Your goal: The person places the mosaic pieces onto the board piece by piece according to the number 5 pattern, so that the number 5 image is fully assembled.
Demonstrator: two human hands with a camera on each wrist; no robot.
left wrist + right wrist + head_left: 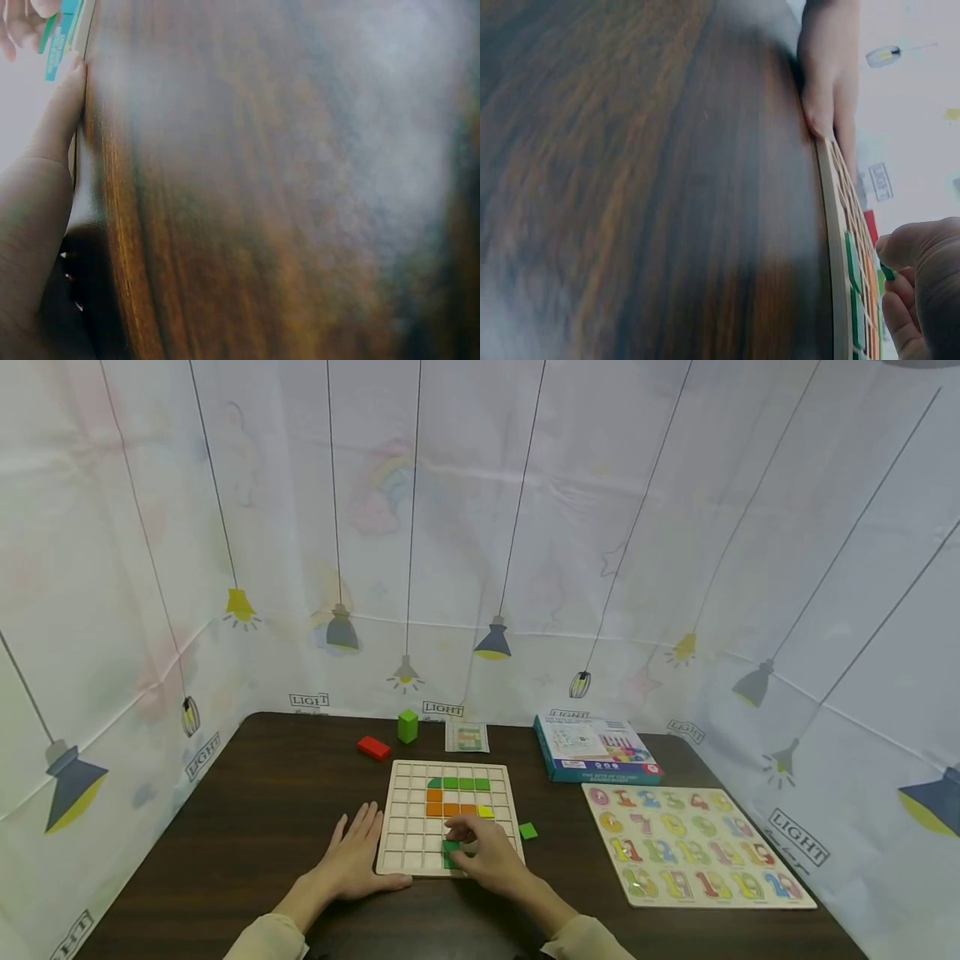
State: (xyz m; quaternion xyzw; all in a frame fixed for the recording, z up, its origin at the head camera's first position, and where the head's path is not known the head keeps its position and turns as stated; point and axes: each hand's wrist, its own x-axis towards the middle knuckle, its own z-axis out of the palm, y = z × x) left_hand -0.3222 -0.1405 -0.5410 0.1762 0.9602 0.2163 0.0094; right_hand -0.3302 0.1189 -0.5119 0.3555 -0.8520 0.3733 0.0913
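A square wooden grid board (405,860) lies on the dark table. Green, orange and yellow tiles sit in some of its cells, with darker green tiles (450,860) near the front edge. My right hand (491,856) is over the board's front right part; in the right wrist view its thumb and finger pinch a small green tile (887,272) above the board. My left hand (356,856) rests at the board's left front corner, fingers straight, thumb along the front edge. A loose green tile (528,831) lies just right of the board.
Behind the board are a red block (373,747), an upright green block (407,727) and a pattern card (467,737). A blue and white box (600,750) stands at the back right. In front of it lies a number puzzle board (697,852).
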